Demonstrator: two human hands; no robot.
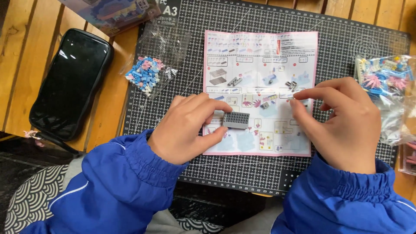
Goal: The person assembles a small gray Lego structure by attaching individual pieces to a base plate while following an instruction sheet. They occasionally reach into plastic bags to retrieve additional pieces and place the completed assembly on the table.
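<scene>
We see 2 hands in blue sleeves working over a dark cutting mat [333,39] that lies on a wooden slatted table [26,34]. The left hand [188,128] pinches a small grey studded plate [236,119] between the thumb below and the index finger above; the other fingers are curled in. The plate is held flat, studs up, just above the lower left part of an instruction sheet [260,60] with a pink border, which is spread on the mat between the 2 hands.

The right hand [342,123] sits over the right edge of the sheet, thumb and index finger brought close together at their tips, the rest of the fingers bent. We cannot tell whether it grips anything; if a piece is there, it is too small to see. Its fingertips are near the grey plate but apart from it.

To the right, a clear bag [385,80] of blue, pink and yellow pieces lies on the mat, just beside the right hand. At upper left, another clear bag [149,71] holds blue, pink and white pieces. A black zip case [69,82] rests on the table left of the mat, and a printed box [110,13] shows at the top edge.
</scene>
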